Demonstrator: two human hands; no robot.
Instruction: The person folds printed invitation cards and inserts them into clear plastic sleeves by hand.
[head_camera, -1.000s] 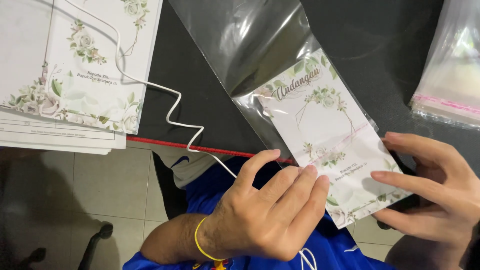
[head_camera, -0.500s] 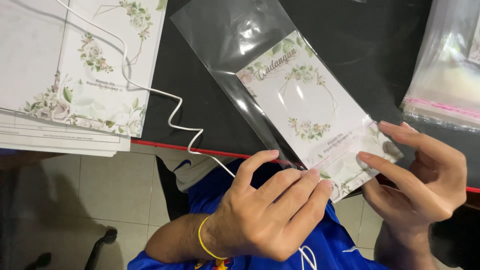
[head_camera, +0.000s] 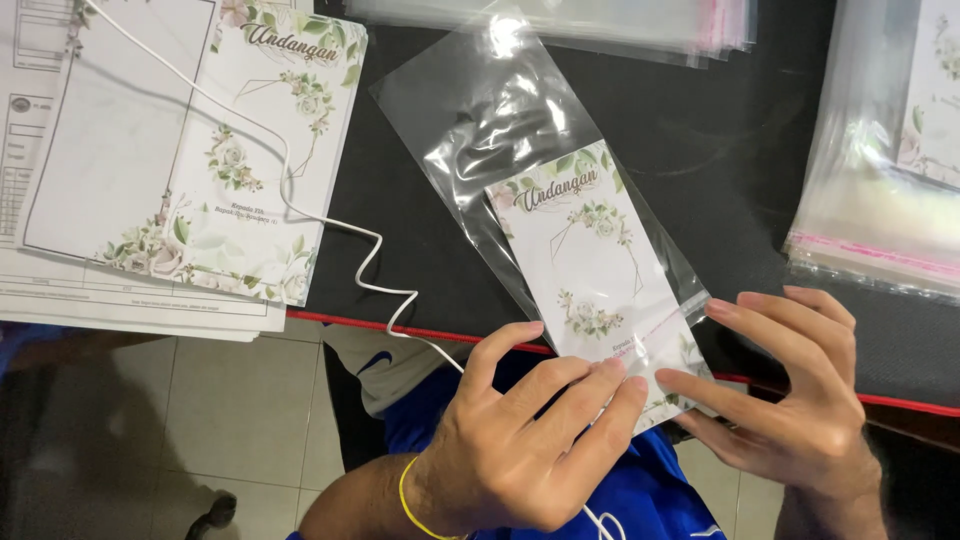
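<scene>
Black table (head_camera: 420, 200) bearing a clear plastic sleeve (head_camera: 500, 120) laid diagonally, a floral card (head_camera: 585, 270) partly inside it and overhanging the near edge. Left hand (head_camera: 520, 450) pins the card's lower end under flat fingers; right hand (head_camera: 790, 400), fingers spread, pinches the sleeve mouth. Advisable: hold the mouth taut and feed the card squarely, avoiding creased corners.

At the upper left we see a stack of floral printed cards (head_camera: 265, 160) lying on white paper sheets (head_camera: 100, 290). A white cable (head_camera: 330, 225) runs across them and down over the black table (head_camera: 420, 240), whose near edge carries a red trim (head_camera: 350, 322). Stacks of clear sleeves (head_camera: 600, 25) lie at the top, and more (head_camera: 880, 180), possibly already filled, lie at the right. Beige floor tiles (head_camera: 230, 410) show below.
</scene>
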